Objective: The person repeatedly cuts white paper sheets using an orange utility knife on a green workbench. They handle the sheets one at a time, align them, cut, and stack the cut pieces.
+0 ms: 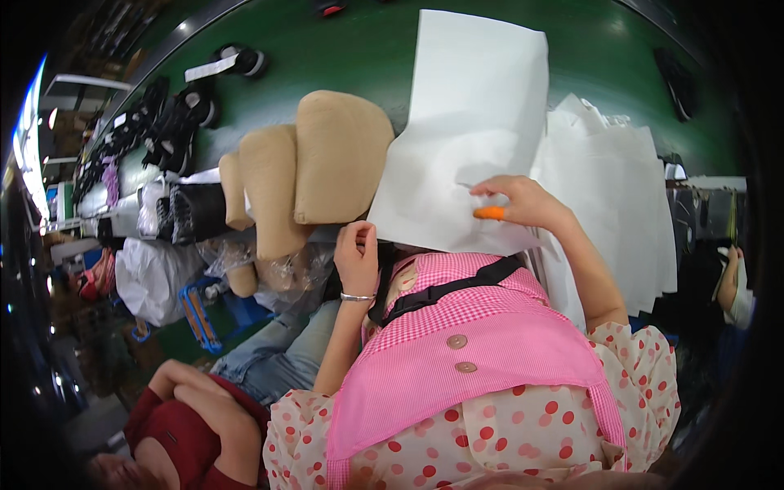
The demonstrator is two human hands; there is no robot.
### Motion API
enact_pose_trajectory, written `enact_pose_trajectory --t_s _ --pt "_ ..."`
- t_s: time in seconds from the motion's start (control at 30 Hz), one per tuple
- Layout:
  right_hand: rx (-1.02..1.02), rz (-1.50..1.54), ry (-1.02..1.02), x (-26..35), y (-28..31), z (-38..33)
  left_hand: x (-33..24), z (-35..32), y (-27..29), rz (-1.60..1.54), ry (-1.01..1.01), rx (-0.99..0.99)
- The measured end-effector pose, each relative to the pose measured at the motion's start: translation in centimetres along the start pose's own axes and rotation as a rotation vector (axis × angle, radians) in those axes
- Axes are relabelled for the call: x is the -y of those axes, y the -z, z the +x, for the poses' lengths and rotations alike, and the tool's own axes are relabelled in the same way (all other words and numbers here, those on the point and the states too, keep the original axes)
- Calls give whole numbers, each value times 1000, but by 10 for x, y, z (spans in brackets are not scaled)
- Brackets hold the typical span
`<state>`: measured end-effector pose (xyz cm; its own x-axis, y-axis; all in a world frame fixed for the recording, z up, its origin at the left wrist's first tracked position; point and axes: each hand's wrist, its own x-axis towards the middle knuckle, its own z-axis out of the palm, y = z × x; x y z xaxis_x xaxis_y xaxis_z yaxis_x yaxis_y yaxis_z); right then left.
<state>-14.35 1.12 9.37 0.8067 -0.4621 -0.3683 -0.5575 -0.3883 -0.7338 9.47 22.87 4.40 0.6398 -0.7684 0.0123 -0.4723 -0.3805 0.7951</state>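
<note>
A large white paper sheet (478, 90) lies before me on the green table, its far part bent and slightly raised. My right hand (527, 204) rests on its near part, index finger stretched out and thumb side apart. An orange finger cover (489, 213) is on one digit of that hand. At the sheet's near left corner, my left hand (356, 255) has its fingers curled together; what lies between them, if anything, is hidden. A stack of white sheets (604, 196) fans out to the right, partly beneath my right forearm.
Tan padded, rounded forms (339, 159) stand left of the sheet. Black shoes (175, 122) line the table's far left, with another dark shoe (674, 82) at far right. A white bag (155, 278) sits lower left. A person in a red top (192, 429) is close on my left.
</note>
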Motion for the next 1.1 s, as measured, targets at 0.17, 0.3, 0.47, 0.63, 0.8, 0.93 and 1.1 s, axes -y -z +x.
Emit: enact_pose_trajectory --t_s 0.17,0.3,0.47,0.63,0.8,0.93,1.1 --pt "312 -355 -41 -25 2 11 42 -10 -13 -506 614 47" --pt "314 -398 34 -27 -9 23 45 -5 -19 -852 740 191" --pt "-139 -428 324 -24 -63 61 38 -3 -24 -873 731 173" --pt "-340 -385 413 -47 -92 68 36 -9 -29 -884 753 192" --pt "-415 -298 383 -65 -106 70 28 -9 -32 -935 761 169" --pt "-417 -193 339 -61 -103 75 25 -4 -31 -936 739 193" --pt "-506 -147 255 -40 -104 72 27 -3 -38 -922 714 231"
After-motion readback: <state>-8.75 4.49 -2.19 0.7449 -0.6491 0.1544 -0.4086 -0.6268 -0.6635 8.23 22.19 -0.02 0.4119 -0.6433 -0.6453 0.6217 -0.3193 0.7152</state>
